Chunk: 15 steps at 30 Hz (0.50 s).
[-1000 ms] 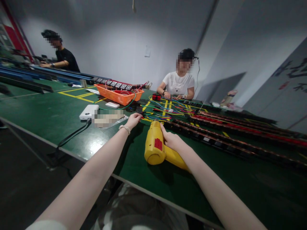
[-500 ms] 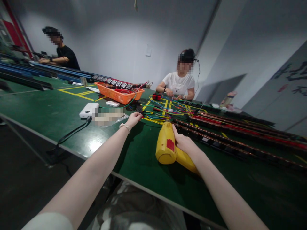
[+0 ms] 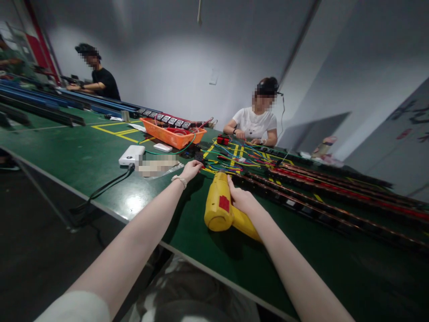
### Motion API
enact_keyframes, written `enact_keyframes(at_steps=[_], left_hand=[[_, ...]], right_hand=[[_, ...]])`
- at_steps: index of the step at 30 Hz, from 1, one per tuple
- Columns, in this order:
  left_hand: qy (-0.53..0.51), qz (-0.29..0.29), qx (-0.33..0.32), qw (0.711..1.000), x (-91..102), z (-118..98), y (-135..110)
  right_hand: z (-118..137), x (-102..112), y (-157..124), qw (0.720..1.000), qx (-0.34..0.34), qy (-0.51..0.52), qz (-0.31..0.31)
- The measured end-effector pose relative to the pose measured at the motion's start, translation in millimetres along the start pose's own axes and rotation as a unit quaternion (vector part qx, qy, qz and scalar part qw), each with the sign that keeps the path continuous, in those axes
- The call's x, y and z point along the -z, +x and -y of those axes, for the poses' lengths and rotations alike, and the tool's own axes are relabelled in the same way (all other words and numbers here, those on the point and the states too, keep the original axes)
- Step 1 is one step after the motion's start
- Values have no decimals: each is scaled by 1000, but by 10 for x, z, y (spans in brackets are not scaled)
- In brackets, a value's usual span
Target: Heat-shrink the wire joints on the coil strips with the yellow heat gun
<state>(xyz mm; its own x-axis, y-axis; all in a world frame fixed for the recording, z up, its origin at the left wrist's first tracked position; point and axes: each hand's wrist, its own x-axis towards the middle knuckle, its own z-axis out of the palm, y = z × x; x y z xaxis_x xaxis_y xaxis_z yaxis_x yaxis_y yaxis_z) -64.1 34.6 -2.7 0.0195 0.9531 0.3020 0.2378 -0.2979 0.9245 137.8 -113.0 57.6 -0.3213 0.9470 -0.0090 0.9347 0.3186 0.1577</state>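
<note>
A yellow heat gun (image 3: 217, 208) is gripped in my right hand (image 3: 241, 199), its nozzle pointing away from me toward a bundle of coloured wires (image 3: 228, 166). My left hand (image 3: 192, 170) is closed in a pinch on the near left ends of those wires, just left of the nozzle. The exact spot between its fingertips is too small to make out. Beside these fingers lies a small black part (image 3: 199, 156). Green, yellow, blue and red wires fan out to the right, toward long dark rails (image 3: 288, 197) with copper-coloured strips.
An orange basket (image 3: 177, 139) with red items stands beyond my left hand. Left of that hand are a white power bank (image 3: 131, 154) with a black cable, a white case (image 3: 163, 147) and a plastic bag (image 3: 159, 167). Across the green table (image 3: 100, 179) a person in white handles wires.
The heat gun and my right hand have shifted left, bringing the nozzle nearer my left hand. My left hand keeps its pinch at the wire ends. The view has turned slightly.
</note>
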Motion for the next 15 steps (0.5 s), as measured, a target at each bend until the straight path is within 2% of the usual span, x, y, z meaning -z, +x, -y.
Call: enact_keyframes(at_steps=[8,15], left_hand=[[7,-5,-18,1000,-12,-11,0],[43,-16,-39,998,-14,9,21]], right_hand=[[315,47,202,999,46,6,-17],[366,15,267,996,73,16,-52]])
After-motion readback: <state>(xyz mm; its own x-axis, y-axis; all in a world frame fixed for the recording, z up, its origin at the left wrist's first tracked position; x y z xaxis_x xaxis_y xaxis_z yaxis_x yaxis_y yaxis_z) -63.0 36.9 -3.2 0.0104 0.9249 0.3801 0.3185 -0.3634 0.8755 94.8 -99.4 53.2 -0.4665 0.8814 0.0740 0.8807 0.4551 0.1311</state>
